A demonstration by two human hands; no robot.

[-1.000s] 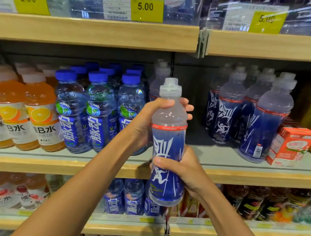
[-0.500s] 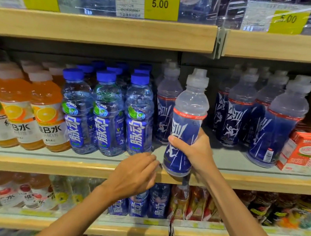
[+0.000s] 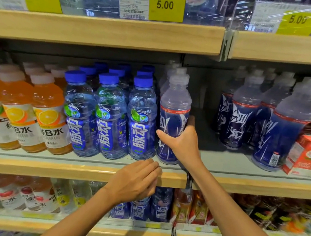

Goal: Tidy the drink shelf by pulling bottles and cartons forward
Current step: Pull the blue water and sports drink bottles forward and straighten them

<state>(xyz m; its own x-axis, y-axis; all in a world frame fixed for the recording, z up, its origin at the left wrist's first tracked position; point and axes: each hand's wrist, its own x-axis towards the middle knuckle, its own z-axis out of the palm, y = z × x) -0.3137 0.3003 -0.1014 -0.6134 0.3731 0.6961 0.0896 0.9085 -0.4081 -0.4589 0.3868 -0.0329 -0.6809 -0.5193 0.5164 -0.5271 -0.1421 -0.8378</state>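
A dark blue sports bottle (image 3: 174, 108) with a clear domed cap stands at the front of the middle shelf (image 3: 240, 175), right beside a row of blue-capped bottles (image 3: 141, 120). My right hand (image 3: 181, 141) grips its lower body, thumb across the front. More bottles of the same kind stand in a line behind it. My left hand (image 3: 136, 181) hovers over the shelf's wooden front edge with loosely bent fingers and holds nothing. Another group of dark blue sports bottles (image 3: 283, 131) stands to the right.
Orange drink bottles (image 3: 49, 114) fill the left of the shelf. A red carton (image 3: 308, 155) sits at the far right. Bare shelf shows between the held bottle and the right-hand group. Shelves with price tags (image 3: 165, 7) above and packed drinks below frame it.
My right hand has carried the bottle from mid-air leftward and down onto the shelf front beside the blue-capped bottles. My left hand let go of it and dropped to the shelf edge.
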